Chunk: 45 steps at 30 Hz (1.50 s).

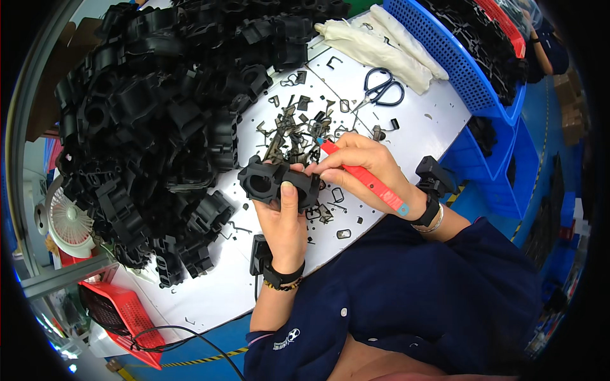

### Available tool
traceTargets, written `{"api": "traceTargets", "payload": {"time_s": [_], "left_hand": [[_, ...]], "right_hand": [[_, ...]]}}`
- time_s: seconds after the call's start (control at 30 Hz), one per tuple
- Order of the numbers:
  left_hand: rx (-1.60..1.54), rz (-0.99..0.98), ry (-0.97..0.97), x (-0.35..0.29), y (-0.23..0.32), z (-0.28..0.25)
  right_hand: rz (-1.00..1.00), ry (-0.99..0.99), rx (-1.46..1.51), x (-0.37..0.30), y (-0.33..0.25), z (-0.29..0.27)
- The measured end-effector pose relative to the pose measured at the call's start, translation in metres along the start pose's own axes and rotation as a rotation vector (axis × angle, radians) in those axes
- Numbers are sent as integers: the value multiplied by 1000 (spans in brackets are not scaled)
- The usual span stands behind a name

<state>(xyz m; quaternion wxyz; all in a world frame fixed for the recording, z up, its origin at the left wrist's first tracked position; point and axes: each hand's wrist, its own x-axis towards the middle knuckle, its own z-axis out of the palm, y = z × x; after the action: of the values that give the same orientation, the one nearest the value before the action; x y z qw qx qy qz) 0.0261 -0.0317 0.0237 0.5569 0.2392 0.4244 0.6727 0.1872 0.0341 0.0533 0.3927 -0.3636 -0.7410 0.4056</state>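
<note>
My left hand is closed around a black moulded plastic part, thumb across its near side, with a round hole turned toward me. My right hand grips a long flat red tool with blue at both ends. Its upper end points up and left, and the fingertips of this hand are at the right end of the part. Whether those fingertips also pinch a bit of plastic is too small to make out. Beyond both hands lie small black plastic scraps on the white tabletop.
A tall heap of black moulded parts covers the left and far side. Scissors and a cream cloth lie at the far right, beside a blue crate. Nearer left are a red basket, a fan and a cable.
</note>
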Motion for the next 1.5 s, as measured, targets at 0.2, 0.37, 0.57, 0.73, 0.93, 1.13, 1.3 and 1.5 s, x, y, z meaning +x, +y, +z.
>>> {"api": "traceTargets", "payload": {"time_s": [0.2,0.37,0.57,0.73,0.93,1.13,1.3,1.5], "left_hand": [[48,19,-68,1,-1,-6],[-33,25,-27,0,3,1],[51,39,-43,-1,2,4],[125,48,-59,-2,-1,1],[-64,-33,-72,-1,1,0],[-7,19,-51,-1,0,1],[159,125,-9,-2,2,5],[217,170,-58,-4,1,7]], "right_hand": [[1,34,-27,0,1,0],[33,109,-7,0,2,-2],[80,27,-21,-2,6,5],[27,-13,30,0,7,3],[273,-22,668,3,-3,-11],[160,-58,220,0,-12,-4],[325,-81,383,-3,-13,2],[339,-129,515,-9,-8,3]]}}
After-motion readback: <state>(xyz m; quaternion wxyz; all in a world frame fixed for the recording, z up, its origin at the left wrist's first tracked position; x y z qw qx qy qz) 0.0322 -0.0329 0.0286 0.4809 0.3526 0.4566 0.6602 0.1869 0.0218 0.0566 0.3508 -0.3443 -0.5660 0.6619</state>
